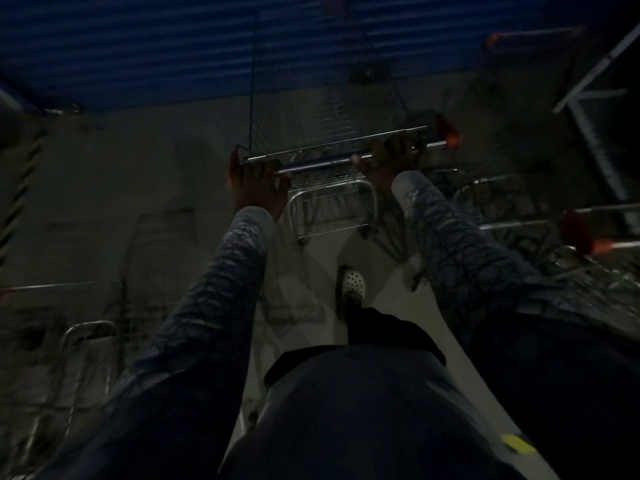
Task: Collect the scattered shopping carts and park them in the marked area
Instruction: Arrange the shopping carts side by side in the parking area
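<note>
The scene is dark and blurred. A metal wire shopping cart stands straight in front of me, its handle bar capped with orange-red ends. My left hand is closed around the left end of the bar. My right hand grips the bar further right. Both arms are stretched out in patterned sleeves. The cart's basket reaches forward toward a blue corrugated wall.
Another cart with an orange-tipped handle stands close on the right, and a third cart is at the far right near a metal frame. A cart sits low left. Yellow-black hazard stripes mark the left edge. My white shoe steps on pale floor.
</note>
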Demonstrator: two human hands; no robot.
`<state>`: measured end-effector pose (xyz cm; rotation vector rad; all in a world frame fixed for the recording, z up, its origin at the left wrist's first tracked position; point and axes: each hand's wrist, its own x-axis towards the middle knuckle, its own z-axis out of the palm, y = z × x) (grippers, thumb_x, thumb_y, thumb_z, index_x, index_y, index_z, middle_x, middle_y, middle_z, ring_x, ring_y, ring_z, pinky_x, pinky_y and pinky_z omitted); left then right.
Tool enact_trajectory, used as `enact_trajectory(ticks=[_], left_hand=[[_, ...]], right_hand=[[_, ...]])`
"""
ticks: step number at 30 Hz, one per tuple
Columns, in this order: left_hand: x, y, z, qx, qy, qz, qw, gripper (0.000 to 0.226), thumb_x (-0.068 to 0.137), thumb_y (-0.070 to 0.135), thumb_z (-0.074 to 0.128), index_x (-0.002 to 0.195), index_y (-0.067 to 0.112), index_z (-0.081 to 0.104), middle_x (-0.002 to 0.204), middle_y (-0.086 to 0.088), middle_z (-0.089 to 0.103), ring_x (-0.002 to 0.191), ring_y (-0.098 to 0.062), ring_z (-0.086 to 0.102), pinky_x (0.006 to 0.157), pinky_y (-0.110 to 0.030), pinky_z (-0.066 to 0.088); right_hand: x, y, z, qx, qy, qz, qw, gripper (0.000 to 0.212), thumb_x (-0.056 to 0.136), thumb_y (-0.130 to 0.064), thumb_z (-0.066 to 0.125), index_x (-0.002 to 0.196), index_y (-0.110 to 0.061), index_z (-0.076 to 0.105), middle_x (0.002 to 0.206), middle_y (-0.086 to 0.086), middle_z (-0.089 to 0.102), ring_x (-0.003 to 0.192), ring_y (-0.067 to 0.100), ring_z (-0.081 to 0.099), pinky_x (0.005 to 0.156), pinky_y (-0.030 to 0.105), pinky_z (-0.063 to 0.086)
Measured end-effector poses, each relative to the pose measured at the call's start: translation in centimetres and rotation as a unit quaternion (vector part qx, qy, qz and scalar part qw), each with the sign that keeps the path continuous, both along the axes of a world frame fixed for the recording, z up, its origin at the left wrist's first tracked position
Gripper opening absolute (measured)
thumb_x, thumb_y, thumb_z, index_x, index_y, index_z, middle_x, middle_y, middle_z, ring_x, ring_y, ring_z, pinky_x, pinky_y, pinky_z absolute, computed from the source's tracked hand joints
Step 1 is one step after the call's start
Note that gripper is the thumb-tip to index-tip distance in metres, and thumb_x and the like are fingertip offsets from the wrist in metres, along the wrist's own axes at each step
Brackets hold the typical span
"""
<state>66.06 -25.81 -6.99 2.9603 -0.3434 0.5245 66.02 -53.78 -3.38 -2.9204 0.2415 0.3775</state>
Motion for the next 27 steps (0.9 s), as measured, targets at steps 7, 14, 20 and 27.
enact_trajectory(ticks=[7, 14, 20, 27], left_hand=[[-14.2, 6.4, 0.5, -0.023, 0.079, 0.087, 0.993, 0.062, 0.095, 0.059, 0.031, 0.116, 0.010, 0.064, 0.120, -0.018, 0.061, 0.123, -0.035, 0.049, 0.117, -0.047, 0.013], [-25.8, 9.5, 0.7, -0.035, 0.123, 0.200, 0.971, 0.077, 0.092, 0.061, 0.020, 0.125, 0.007, 0.064, 0.135, -0.019, 0.057, 0.136, -0.036, 0.039, 0.118, -0.043, 0.012], [-37.8, 9.5, 0.7, -0.054, 0.063, 0.220, 0.972, 0.067, 0.090, 0.055, 0.035, 0.110, 0.000, 0.066, 0.116, -0.027, 0.064, 0.114, -0.042, 0.057, 0.102, -0.052, 0.039], [-51.8, 9.7, 1.1, -0.074, 0.092, 0.213, 0.970, 0.068, 0.099, 0.057, 0.035, 0.100, 0.000, 0.071, 0.102, -0.031, 0.067, 0.092, -0.044, 0.067, 0.087, -0.053, 0.053]], right_hand=[[-15.7, 7.4, 0.4, 0.064, -0.027, 0.011, 0.998, 0.071, 0.087, -0.083, 0.029, 0.146, -0.043, 0.036, 0.163, 0.006, 0.019, 0.151, 0.029, 0.004, 0.118, 0.058, -0.009], [-27.7, 10.9, -0.5, 0.053, -0.064, 0.050, 0.995, 0.079, 0.082, -0.087, 0.028, 0.144, -0.040, 0.043, 0.161, -0.001, 0.030, 0.151, 0.031, 0.010, 0.117, 0.056, -0.006], [-36.2, 11.7, -1.7, 0.010, -0.052, 0.087, 0.995, 0.085, 0.079, -0.093, 0.017, 0.144, -0.044, 0.040, 0.154, -0.004, 0.042, 0.148, 0.031, 0.021, 0.119, 0.060, 0.001], [-47.2, 11.4, -3.6, 0.018, -0.049, 0.101, 0.994, 0.096, 0.070, -0.100, 0.011, 0.135, -0.040, 0.050, 0.143, -0.002, 0.054, 0.142, 0.032, 0.034, 0.117, 0.061, 0.011]])
